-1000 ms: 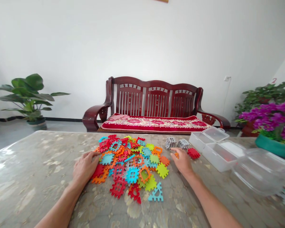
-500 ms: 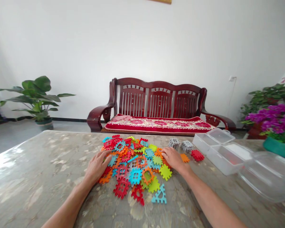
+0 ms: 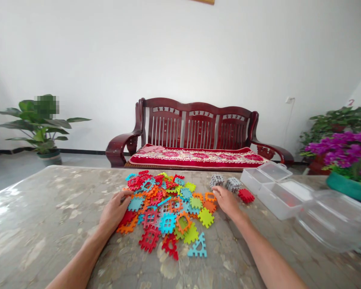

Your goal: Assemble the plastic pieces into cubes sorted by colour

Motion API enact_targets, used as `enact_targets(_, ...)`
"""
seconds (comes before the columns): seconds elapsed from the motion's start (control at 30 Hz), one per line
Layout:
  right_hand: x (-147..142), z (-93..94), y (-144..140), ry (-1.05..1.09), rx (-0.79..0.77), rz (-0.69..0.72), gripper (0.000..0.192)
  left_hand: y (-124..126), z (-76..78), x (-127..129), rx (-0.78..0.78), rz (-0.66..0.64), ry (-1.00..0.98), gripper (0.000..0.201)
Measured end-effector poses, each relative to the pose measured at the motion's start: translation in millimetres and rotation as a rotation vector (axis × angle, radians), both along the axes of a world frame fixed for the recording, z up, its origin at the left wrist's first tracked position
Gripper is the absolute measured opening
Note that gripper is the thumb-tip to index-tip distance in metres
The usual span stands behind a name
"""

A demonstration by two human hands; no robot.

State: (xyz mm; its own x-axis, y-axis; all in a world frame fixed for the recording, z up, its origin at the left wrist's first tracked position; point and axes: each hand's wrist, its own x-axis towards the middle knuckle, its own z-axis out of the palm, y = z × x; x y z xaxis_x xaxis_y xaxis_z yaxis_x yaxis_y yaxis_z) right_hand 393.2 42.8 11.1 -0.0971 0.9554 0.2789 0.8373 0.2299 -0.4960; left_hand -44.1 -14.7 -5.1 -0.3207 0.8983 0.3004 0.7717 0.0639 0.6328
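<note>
A heap of flat interlocking plastic tiles (image 3: 168,208) in red, orange, blue and green lies on the marbled table (image 3: 48,224). My left hand (image 3: 114,210) lies flat on the heap's left edge, fingertips on a blue tile. My right hand (image 3: 227,200) rests palm down just right of the heap, its fingertips by an orange tile (image 3: 210,196). Whether anything lies under its palm is hidden. Two grey tile cubes (image 3: 216,180) stand just behind the right hand. A loose red tile (image 3: 246,195) lies to its right.
Clear plastic boxes (image 3: 284,198) and a larger clear tub (image 3: 333,218) stand at the table's right. A teal pot of purple flowers (image 3: 349,188) is behind them. Beyond the table are a red wooden bench (image 3: 198,132) and a leafy plant (image 3: 42,120).
My right hand slid right off the heap's edge and now covers the spot where a loose orange tile lay. My left hand has stayed on the heap's left side.
</note>
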Motion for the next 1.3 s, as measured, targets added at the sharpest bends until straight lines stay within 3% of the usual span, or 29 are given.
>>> enact_targets(0.27,-36,6.3,-16,-0.228,-0.002,-0.065,0.035,4,-9.1,-8,0.027,-0.046,0.034,0.042)
enact_targets(0.43,-41,11.5,-13,-0.275,-0.046,-0.121,0.03,6,-12.7,-10,0.031,-0.08,0.05,0.043)
enact_targets(0.6,-37,11.8,-11,-0.267,-0.029,-0.087,0.032,6,-10.3,-9,0.0,-0.079,0.057,0.043)
enact_targets(0.97,-3,0.6,-15,-0.019,0.1,-0.045,0.048,2,-2.0,-3,-0.015,-0.038,0.065,0.039)
enact_targets(1.3,58,-18.0,-7,0.157,0.21,-0.058,0.063,7,-14.8,-11,0.001,-0.079,0.039,0.042)
